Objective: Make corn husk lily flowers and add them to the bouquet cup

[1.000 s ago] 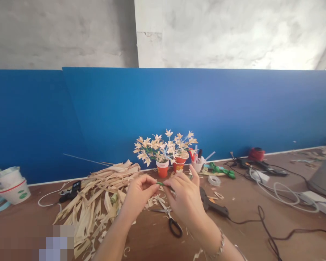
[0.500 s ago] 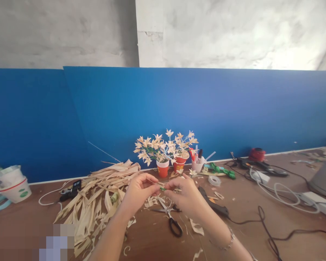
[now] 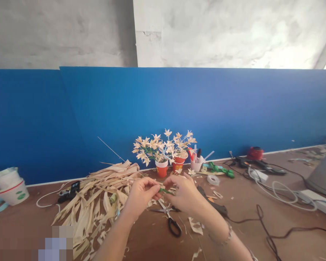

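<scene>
My left hand (image 3: 143, 195) pinches the end of a small green strip (image 3: 165, 191) between thumb and fingertips. A thin wire or stem seems to run up and left from that hand. My right hand (image 3: 182, 192) is bent around the strip's other end, its fingertips partly hidden. Just below the hands, black-handled scissors (image 3: 174, 227) lie open on the brown table (image 3: 149, 239). Behind the hands, pale star-shaped flowers (image 3: 152, 145) stand in red and white cups (image 3: 162, 169).
Dry pale husks (image 3: 92, 203) are heaped on the left. To the right lie a dark glue gun (image 3: 220, 208), a clear tape roll (image 3: 213, 180), green ribbon (image 3: 228, 172) and tangled cables (image 3: 274, 194). A blue partition (image 3: 163, 98) borders the back.
My right hand has shifted and curled more, with its fingers raised. More of the green strip shows between my hands. The thin line at the upper left has moved right and steepened.
</scene>
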The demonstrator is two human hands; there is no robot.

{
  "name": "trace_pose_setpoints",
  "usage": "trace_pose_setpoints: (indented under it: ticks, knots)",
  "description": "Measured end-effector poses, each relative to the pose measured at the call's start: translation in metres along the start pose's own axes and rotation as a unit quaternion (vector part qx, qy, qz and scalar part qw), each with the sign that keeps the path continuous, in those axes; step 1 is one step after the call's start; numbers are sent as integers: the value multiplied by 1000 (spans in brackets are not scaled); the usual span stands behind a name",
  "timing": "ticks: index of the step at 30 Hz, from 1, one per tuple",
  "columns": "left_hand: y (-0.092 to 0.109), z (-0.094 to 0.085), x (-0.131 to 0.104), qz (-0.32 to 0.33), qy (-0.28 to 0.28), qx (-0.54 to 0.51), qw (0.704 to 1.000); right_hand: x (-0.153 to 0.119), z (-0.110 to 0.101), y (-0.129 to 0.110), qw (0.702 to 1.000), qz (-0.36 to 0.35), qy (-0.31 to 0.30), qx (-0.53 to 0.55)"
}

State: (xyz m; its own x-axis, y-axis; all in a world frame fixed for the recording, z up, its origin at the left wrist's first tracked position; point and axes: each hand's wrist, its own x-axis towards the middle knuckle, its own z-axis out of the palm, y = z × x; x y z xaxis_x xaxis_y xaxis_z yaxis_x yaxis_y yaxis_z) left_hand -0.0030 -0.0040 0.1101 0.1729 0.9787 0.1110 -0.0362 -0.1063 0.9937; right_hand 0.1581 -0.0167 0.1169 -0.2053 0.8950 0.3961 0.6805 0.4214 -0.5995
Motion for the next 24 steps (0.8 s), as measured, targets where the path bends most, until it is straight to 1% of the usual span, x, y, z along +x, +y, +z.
trace_pose_setpoints:
  ticks: [2,5,8,11,15,19,21,24]
  knots:
    - [-2,2,1,-3,18,-8,1000,-1,6,-3,994,-46,63,-79]
    - [-2,0,2,-13,20,-14,1000,0,12,-4,981,-86,104,-141]
    - [-2,-3,3,-28,-3,-1,1000,1,12,-3,973,-108,135,-154]
    - [-1,-7,4,-34,-4,23,999,1,11,-3,969,-119,162,-145]
    - [0,-7,2,-56,5,12,998,1,11,-2,967,-125,179,-133]
    - [2,-8,1,-66,-15,-33,997,1,13,-1,967,-124,186,-121]
    - [3,-8,1,-61,-16,-10,998,1,14,-1,968,-126,184,-114]
    - [3,-9,2,-36,9,39,999,1,14,-2,969,-132,179,-106]
